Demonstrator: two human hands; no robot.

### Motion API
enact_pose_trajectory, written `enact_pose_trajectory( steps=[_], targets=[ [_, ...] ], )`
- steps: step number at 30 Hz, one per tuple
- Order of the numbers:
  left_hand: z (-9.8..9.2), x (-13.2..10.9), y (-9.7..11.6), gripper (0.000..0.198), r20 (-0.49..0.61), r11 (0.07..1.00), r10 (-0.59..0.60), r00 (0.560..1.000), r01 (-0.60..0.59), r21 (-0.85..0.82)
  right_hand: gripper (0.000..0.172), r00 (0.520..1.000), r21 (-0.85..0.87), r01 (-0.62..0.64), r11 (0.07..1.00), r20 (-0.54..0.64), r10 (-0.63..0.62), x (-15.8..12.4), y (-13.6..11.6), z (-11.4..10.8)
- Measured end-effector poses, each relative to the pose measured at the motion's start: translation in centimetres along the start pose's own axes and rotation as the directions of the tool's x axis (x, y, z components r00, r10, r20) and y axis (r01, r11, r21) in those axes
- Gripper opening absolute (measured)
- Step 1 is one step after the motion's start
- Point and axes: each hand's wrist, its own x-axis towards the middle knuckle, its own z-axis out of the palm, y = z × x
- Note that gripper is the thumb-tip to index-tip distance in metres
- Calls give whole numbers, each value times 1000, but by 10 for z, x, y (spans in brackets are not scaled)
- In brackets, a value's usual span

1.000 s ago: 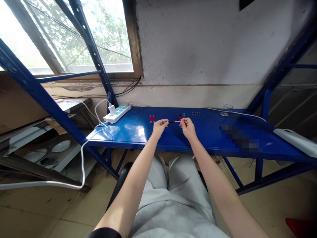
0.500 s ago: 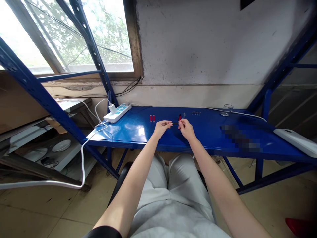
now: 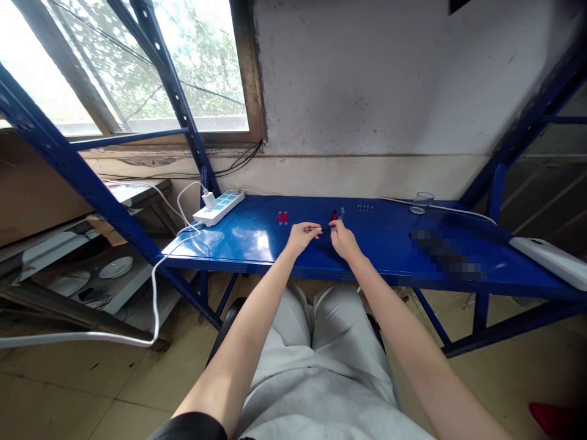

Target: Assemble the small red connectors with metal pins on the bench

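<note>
Both my hands are out over the blue metal shelf (image 3: 257,244). My left hand (image 3: 301,234) and my right hand (image 3: 342,237) pinch the two ends of a thin black pen-like part (image 3: 325,229) between their fingertips, close together. Just behind the hands stand two small red pieces (image 3: 283,217), a black and red piece (image 3: 334,215) and a small clear piece (image 3: 342,212). A row of tiny dark parts (image 3: 364,209) lies further back.
A white power strip (image 3: 217,208) with a plugged charger and white cable sits at the shelf's left rear. A glass cup (image 3: 420,202) stands at the back right, a white device (image 3: 550,259) at the far right. Blue rack uprights flank both sides.
My hands have come closer together, and the visible length of the thin part between them has shrunk. The light-coloured section seen a second ago no longer shows.
</note>
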Motion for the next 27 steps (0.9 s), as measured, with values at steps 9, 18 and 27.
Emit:
enact_pose_trajectory(
  steps=[9, 18, 27],
  targets=[
    [2, -3, 4, 28, 16, 1000, 14, 1000, -14, 15, 34, 1000, -12, 16, 1000, 18, -16, -1, -2, -1],
    [2, -3, 7, 27, -24, 998, 43, 999, -42, 37, 35, 1000, -46, 10, 999, 11, -10, -1, -2, 0],
    [-2, 0, 0, 27, -82, 996, 83, 993, -82, 25, 30, 989, -177, 32, 984, -134, -56, 10, -9, -10]
  ],
)
